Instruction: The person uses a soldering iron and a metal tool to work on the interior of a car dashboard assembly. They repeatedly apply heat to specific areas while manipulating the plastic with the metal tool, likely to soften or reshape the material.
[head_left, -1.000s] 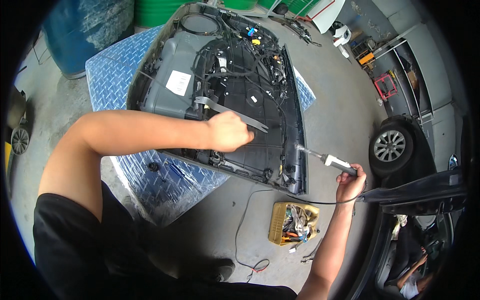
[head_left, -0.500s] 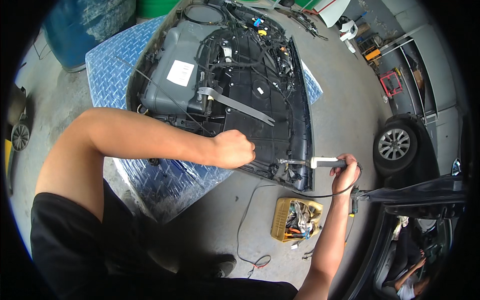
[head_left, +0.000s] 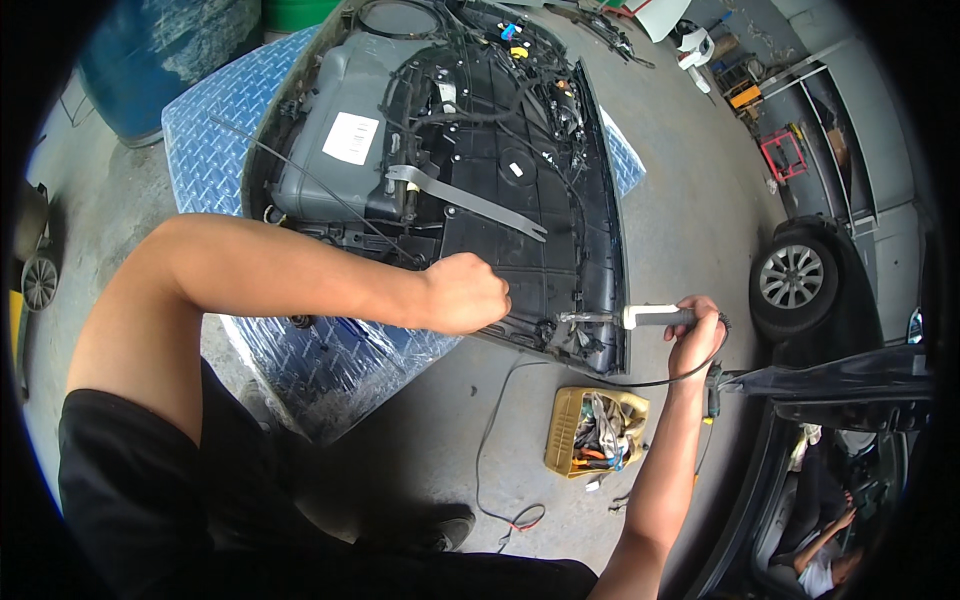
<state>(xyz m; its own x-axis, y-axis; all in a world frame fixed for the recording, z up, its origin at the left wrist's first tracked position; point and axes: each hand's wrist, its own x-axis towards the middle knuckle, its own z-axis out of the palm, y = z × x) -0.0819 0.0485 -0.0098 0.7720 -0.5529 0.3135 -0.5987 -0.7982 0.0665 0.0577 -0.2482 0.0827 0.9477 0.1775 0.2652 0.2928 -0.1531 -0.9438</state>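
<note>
A black car door panel (head_left: 545, 265) lies inner side up before me, its clips and wiring showing. My right hand (head_left: 696, 335) grips the handle of a corded soldering iron (head_left: 655, 316), white and dark grey. Its metal tip reaches over the panel's lower right corner. Closed into a fist, my left hand (head_left: 466, 293) is at the panel's near edge; whatever its fingers hold is hidden. A flat grey pry bar (head_left: 475, 203) with a forked end rests across the panel. A thin dark rod (head_left: 310, 180) slants over the panel's left part.
Blue patterned, plastic-wrapped padding (head_left: 200, 165) supports the panel. On the floor stands a yellow bin (head_left: 562, 430) of tools and rags, beside a looping cable (head_left: 480, 470). At right are a car wheel (head_left: 793, 278) and an open car with a person (head_left: 825, 540) inside. Blue drum (head_left: 150, 70) at far left.
The view has shifted slightly, so the panel sits a little further left and up. Both hands keep their grips, and the iron's tip remains near the panel's corner.
</note>
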